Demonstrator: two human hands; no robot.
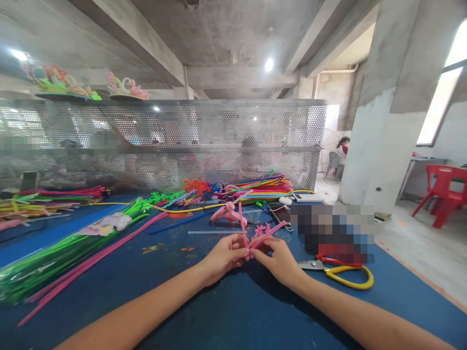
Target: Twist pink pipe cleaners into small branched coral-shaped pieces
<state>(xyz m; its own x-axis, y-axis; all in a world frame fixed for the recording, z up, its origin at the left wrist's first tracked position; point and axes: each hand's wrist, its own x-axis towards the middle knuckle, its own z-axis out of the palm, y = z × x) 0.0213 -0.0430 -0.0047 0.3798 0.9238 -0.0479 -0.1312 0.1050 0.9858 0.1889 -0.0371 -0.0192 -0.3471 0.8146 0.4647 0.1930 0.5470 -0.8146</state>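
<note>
Between my two hands are pink pipe cleaners [243, 228], bent into a V with two ends pointing up. My left hand [224, 257] pinches them near the bottom of the V. Close against it, my right hand [279, 257] grips the same piece with thumb and fingers, below the end that slants right. The join at the fingertips is mostly covered. Just beyond the hands lies a pink glue gun [226, 214]. A small pink pipe-cleaner shape [260, 229] shows behind my right hand.
Scissors [343, 273] with yellow and red handles lie right of my right hand. A plastic-wrapped green pipe-cleaner bundle [73, 243] and long pink pipe cleaners [95, 267] lie left. Colourful pipe cleaners [259, 187] sit before a perforated metal screen [164, 141]. A red chair [443, 189] stands right.
</note>
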